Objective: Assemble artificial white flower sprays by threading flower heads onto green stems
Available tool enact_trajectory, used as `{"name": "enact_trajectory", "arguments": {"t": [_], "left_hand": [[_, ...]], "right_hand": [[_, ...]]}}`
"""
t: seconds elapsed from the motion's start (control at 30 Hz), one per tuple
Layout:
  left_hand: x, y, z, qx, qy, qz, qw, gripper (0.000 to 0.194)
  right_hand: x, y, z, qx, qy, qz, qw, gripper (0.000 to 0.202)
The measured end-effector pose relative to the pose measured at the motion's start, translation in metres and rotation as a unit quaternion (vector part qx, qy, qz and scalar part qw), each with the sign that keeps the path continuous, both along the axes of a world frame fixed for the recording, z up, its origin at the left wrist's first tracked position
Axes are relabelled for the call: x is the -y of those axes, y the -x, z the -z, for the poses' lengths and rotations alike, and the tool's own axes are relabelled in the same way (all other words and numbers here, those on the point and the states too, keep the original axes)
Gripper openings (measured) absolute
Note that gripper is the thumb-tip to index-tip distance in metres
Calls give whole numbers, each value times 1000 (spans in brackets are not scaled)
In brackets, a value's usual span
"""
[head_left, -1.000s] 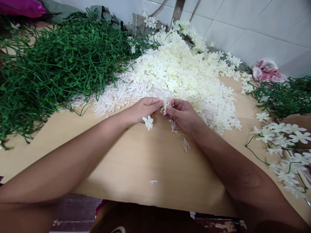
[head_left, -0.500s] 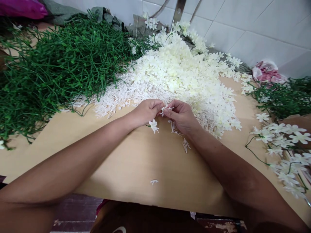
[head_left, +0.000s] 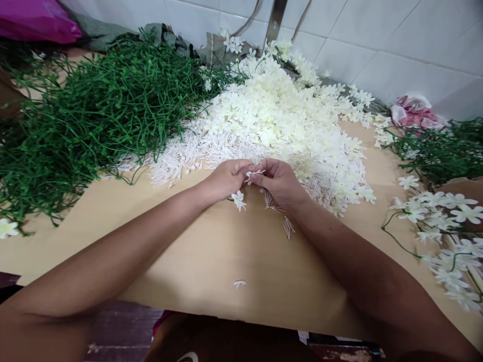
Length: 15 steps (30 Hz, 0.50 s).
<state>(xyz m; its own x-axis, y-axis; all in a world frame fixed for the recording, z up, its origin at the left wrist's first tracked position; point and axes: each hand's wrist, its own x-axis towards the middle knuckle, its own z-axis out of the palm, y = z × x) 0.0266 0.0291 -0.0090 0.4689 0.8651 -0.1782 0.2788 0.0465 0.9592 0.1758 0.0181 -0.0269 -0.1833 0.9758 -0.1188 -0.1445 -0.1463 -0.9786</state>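
Note:
Both hands meet over the tan board [head_left: 211,251], at the near edge of the white flower pile [head_left: 279,110]. My left hand [head_left: 228,178] is closed, with a green stem under its fingers that ends in a white flower [head_left: 238,200] hanging below. In a pinch, my right hand [head_left: 277,181] holds a small white flower piece [head_left: 253,175] between thumb and forefinger, touching the left fingertips. White stamens [head_left: 289,227] lie beside the right wrist. How the stem and the piece join is hidden by the fingers.
Green stems [head_left: 124,95] are heaped at the left, more greenery [head_left: 445,151] at the right. Flowers on stems [head_left: 437,216] lie on the right side. A pink bag [head_left: 37,20] is at the back left, a tiled wall [head_left: 350,45] behind. One white bit [head_left: 239,284] lies near the front edge.
The view has shifted slightly, so the left heap and pink bag show further right. Both hands keep their hold, a little lower in the picture.

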Motion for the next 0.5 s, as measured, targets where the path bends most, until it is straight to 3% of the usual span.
{"name": "enact_trajectory", "arguments": {"t": [0.23, 0.5], "left_hand": [[-4, 5, -3, 53, 35, 16, 998, 27], [-8, 6, -4, 5, 21, 43, 999, 31]], "right_hand": [[-1, -2, 0, -36, 22, 22, 999, 42], [-3, -8, 2, 7, 6, 2, 1000, 39]]}}
